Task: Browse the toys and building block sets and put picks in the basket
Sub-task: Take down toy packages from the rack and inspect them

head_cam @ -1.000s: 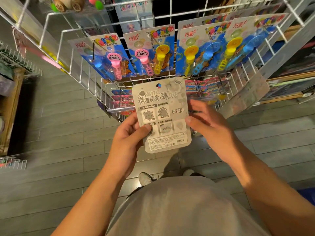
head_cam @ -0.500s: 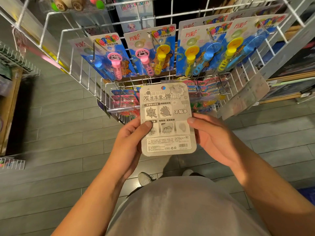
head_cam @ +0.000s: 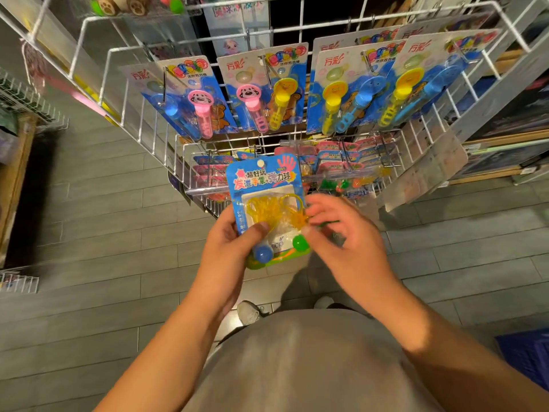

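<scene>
Head view: a toy card point(head_cam: 264, 188) sits at the centre of the frame, printed side up, its long axis running from 12 to 6 o'clock, top edge toward the wire display rack point(head_cam: 297, 138). Under its clear bubble lie a yellow stretchy hand, a blue ball point(head_cam: 262, 253) and a green ball point(head_cam: 300, 242). The left hand point(head_cam: 228, 248) holds the card from its 8 o'clock side, thumb pressed over the lower front. The right hand point(head_cam: 341, 233) is at the card's 3 o'clock, fingers spread and blurred; whether the fingertips touch the card's edge I cannot tell. The left hand alone clearly carries it.

A dark blue crate-like thing point(head_cam: 525, 355) shows at 4 o'clock, low by the right arm; possibly the basket, its contents hidden. If the card is a pick, it likely travels down and right.

The rack's upper tier hangs bubble wand cards point(head_cam: 264, 90); the lower bin holds more toy cards point(head_cam: 338, 162).
</scene>
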